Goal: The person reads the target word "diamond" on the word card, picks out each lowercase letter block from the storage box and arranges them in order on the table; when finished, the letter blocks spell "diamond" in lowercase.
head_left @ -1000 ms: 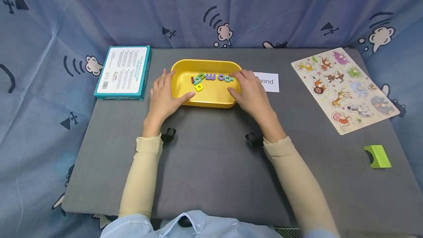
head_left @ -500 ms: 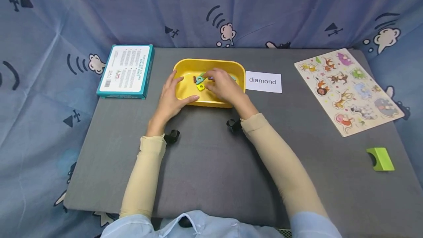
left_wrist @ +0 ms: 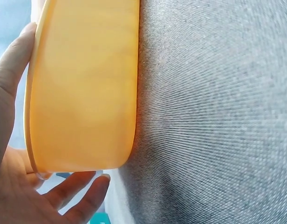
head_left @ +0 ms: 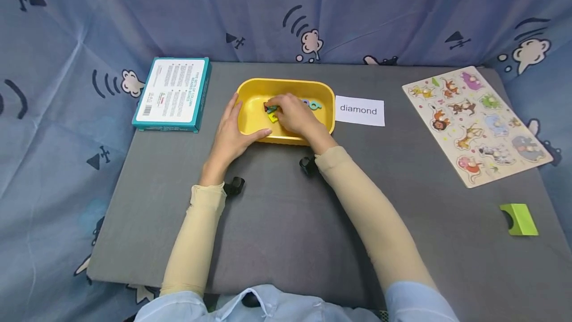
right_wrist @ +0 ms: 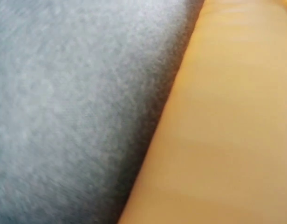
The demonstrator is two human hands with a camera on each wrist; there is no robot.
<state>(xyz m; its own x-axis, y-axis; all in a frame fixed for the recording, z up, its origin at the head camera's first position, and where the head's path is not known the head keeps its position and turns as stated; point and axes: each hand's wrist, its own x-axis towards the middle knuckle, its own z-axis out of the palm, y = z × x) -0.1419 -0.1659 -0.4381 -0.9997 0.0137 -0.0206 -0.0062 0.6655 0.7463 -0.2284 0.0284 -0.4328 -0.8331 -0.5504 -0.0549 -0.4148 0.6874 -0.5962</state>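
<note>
A yellow plastic tray (head_left: 254, 125) holds small coloured letters. My left hand (head_left: 230, 130) rests around its near left corner, thumb along the near rim and fingers spread at the left side; in the left wrist view the thumb touches the rim of the tray (left_wrist: 83, 93). My right hand (head_left: 295, 115) reaches into the tray, its fingertips down among the letters at the left. A yellow letter (head_left: 273, 118) lies by those fingers; a teal letter (head_left: 315, 106) lies farther right. The hand covers other letters, and whether it pinches one is hidden. The right wrist view shows only tray wall (right_wrist: 227, 116) and cloth.
A white card (head_left: 359, 111) reading "diamond" lies right of the tray. A teal-edged box (head_left: 172, 93) stands at the back left. An animal puzzle board (head_left: 475, 125) and a green arch block (head_left: 520, 220) lie on the right side of the grey table (head_left: 268, 242).
My right hand has left the tray's right side and moved left into it, down to the letters, uncovering the whole card. My left hand stays at the tray's corner.
</note>
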